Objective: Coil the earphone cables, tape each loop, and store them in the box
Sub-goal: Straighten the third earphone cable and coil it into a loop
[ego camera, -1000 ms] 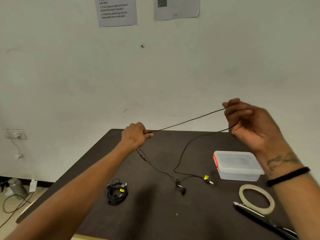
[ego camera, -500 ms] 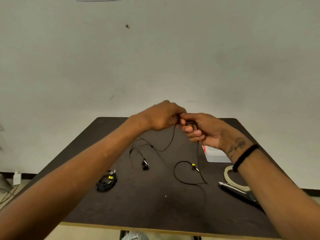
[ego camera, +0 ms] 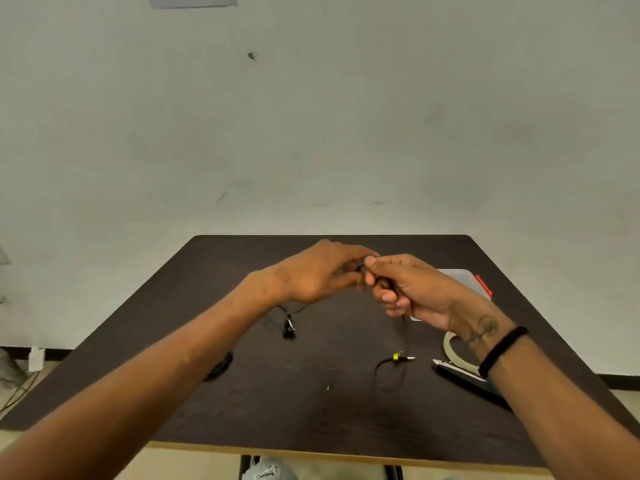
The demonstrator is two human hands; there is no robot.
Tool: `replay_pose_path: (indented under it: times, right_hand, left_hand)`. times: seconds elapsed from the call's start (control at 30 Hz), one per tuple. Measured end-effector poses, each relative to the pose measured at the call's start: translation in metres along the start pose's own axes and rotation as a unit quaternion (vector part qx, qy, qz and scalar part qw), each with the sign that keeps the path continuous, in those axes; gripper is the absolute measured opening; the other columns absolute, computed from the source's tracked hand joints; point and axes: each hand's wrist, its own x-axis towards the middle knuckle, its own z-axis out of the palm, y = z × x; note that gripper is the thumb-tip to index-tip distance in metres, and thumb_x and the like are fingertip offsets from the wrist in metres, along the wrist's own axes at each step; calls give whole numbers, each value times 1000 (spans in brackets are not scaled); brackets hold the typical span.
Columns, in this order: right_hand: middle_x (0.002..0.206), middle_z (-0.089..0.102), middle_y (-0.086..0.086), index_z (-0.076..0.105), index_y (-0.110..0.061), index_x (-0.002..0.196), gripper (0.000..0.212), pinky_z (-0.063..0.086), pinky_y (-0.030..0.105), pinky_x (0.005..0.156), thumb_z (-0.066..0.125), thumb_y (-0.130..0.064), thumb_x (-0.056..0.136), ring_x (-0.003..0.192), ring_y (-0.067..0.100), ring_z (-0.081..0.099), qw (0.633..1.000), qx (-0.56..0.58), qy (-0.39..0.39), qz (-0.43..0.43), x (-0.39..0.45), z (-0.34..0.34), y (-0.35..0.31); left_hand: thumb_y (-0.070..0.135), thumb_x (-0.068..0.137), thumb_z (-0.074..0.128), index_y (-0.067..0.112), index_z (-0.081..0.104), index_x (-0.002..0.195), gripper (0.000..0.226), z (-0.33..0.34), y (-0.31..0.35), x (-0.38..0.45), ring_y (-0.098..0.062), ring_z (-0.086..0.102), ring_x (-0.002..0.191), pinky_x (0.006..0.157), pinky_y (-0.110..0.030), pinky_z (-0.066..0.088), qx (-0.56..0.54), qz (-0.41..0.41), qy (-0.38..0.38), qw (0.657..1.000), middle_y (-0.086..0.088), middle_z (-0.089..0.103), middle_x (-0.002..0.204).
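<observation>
Over the middle of the dark table (ego camera: 311, 417), my left hand (ego camera: 322, 271) and my right hand (ego camera: 408, 289) meet, both pinching the black earphone cable (ego camera: 393, 285). Its earbuds (ego camera: 288, 327) dangle to the table below my left hand. The plug end with a yellow tag (ego camera: 398, 357) lies below my right hand, with a loop of cable beside it. A second, coiled earphone (ego camera: 220, 370) lies at the left, mostly hidden by my left forearm. The clear plastic box (ego camera: 467, 278) with a red latch stands behind my right hand.
A roll of tape (ego camera: 450, 351) and black scissors (ego camera: 464, 375) lie at the right, partly under my right wrist. The table's front edge runs near the bottom of the view. A pale wall stands behind the table.
My hands, a second ago wide apart with the cable stretched between them, have come together over the table. The cable has shortened on the table, and the plug end has shifted.
</observation>
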Motion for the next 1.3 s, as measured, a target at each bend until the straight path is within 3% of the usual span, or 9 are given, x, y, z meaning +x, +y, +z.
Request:
replay_pose_path:
  times: [0.1, 0.27, 0.37, 0.5, 0.77, 0.87, 1.03, 1.17, 1.3]
  right_hand:
    - [57, 40, 2, 60, -13, 81, 37, 27, 20, 44, 53, -38, 107, 42, 8, 26, 1000, 4, 4, 1, -6, -5, -2]
    - [61, 41, 4, 61, -14, 80, 36, 30, 24, 49, 55, -39, 105, 45, 10, 29, 1000, 1, 6, 21, -25, -18, 17]
    - [58, 38, 3, 60, -14, 79, 36, 25, 23, 47, 55, -39, 104, 43, 8, 25, 999, 43, 5, 25, -24, -11, 25]
    - [56, 38, 0, 59, -14, 77, 37, 21, 21, 45, 56, -39, 104, 38, 5, 25, 994, 104, -1, 21, -17, 5, 21]
    - [60, 44, 0, 60, -15, 76, 35, 38, 23, 46, 57, -38, 102, 42, 9, 38, 976, 208, -20, 69, -37, 11, 28]
    - [62, 49, -3, 61, -17, 74, 34, 47, 23, 48, 58, -36, 102, 44, 8, 45, 948, 305, -13, 91, -39, 23, 31]
    - [58, 40, -7, 55, -19, 73, 38, 20, 20, 41, 53, -38, 105, 42, 6, 29, 898, 440, 16, 3, -30, 24, 6]
    - [76, 62, 1, 68, -12, 90, 32, 33, 21, 49, 48, -28, 109, 58, 10, 44, 904, 381, 163, -103, -8, 31, -3]
    - [88, 74, 1, 72, -15, 97, 37, 47, 23, 68, 42, -30, 113, 75, 7, 60, 925, -33, 322, -200, -3, 25, 22]
  left_hand:
    - [24, 107, 55, 19, 72, 127, 26, -14, -15, -2, -1, 69, 83, 79, -20, 52, 75, -20, 57, 995, 9, 77, 91]
    - [24, 105, 56, 22, 55, 148, 42, -44, -57, -22, -26, 61, 129, 108, -48, 48, 217, -222, 74, 948, -4, 68, 137]
    - [28, 101, 63, 23, 38, 159, 62, -5, -33, -26, -18, 51, 139, 115, -33, 41, 92, -74, 21, 993, -2, 57, 150]
    - [20, 108, 53, 14, 68, 120, 20, 42, 2, -14, -8, 66, 79, 73, -21, 48, -15, 5, 74, 997, 4, 72, 93]
    - [33, 110, 48, 25, 75, 109, 28, 32, -35, -20, -6, 46, 45, 54, -24, 35, 2, -184, 192, 964, 25, 56, 52]
    - [39, 109, 47, 32, 74, 112, 28, 46, -40, -19, -7, 63, 63, 70, -34, 52, 31, -229, 186, 955, 18, 65, 67]
    - [45, 108, 45, 28, 71, 114, 32, 86, -19, -22, -20, 72, 88, 83, -44, 58, 81, -131, 44, 987, 5, 76, 95]
    - [44, 109, 47, 18, 71, 106, 36, 89, 7, -21, -11, 60, 62, 67, -36, 53, 24, -64, 16, 998, 6, 66, 73]
    - [42, 107, 51, 19, 76, 98, 35, 53, 31, -23, -8, 47, 54, 53, -22, 45, -128, -70, -42, 988, 2, 49, 66]
